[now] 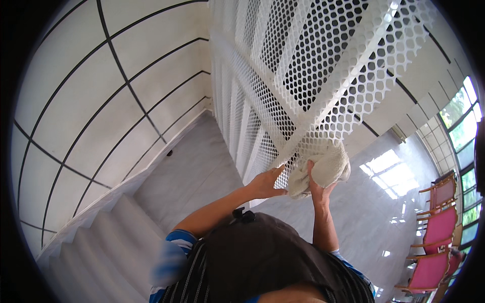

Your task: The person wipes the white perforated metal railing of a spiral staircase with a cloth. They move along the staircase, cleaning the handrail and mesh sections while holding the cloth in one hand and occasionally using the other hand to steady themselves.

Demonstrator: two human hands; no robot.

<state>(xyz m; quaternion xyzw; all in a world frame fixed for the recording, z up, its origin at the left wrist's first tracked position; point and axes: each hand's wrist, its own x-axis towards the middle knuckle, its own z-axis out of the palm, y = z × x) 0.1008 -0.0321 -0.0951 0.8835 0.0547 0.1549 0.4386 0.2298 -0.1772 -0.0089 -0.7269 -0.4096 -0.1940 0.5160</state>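
Observation:
A cream cloth (330,163), bunched up, is in my right hand (320,191), its thumb lying over the folds. The cloth rests against the lower end of a white railing covered with white plastic mesh (326,53). Just left of it, my left hand (265,184) has thumb and fingers spread, with the fingertips at the mesh beside the white handrail (343,89). I see nothing held in that hand. Part of the mesh and rail end is hidden behind the cloth and hands.
Stairs (113,235) descend at lower left beside a pale wall with black lines (79,125). Grey floor (189,166) lies beyond the railing's foot. At right, pink chairs with wooden frames (439,229) stand below windows (460,106). The mesh has a jagged cut edge.

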